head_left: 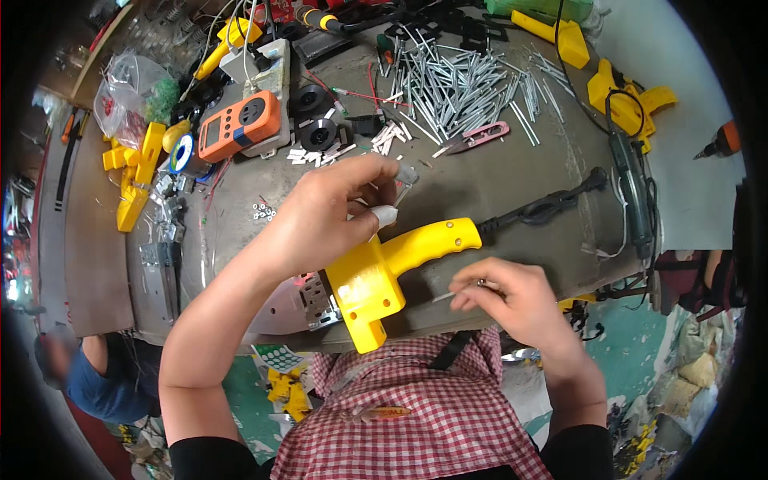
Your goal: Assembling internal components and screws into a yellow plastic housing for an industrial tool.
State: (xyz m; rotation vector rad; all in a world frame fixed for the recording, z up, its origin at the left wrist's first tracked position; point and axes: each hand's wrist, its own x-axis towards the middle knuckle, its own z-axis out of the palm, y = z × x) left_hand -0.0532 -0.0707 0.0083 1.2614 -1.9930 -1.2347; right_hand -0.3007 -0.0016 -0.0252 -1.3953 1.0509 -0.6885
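My left hand is raised over a yellow plastic handle-shaped housing that lies at the near edge of the workbench; its fingers pinch a small clear and white part. My right hand rests to the right of the housing, its fingertips closed on a thin metal pin. A black cable with a strain relief runs out of the housing's end toward the right. A grey metal part sits just left of the housing under my left wrist.
A heap of metal pins lies at the back, with pink snips beside it. An orange meter, solder reel and yellow housings stand left. More yellow housings and a soldering iron lie right. Another person sits lower left.
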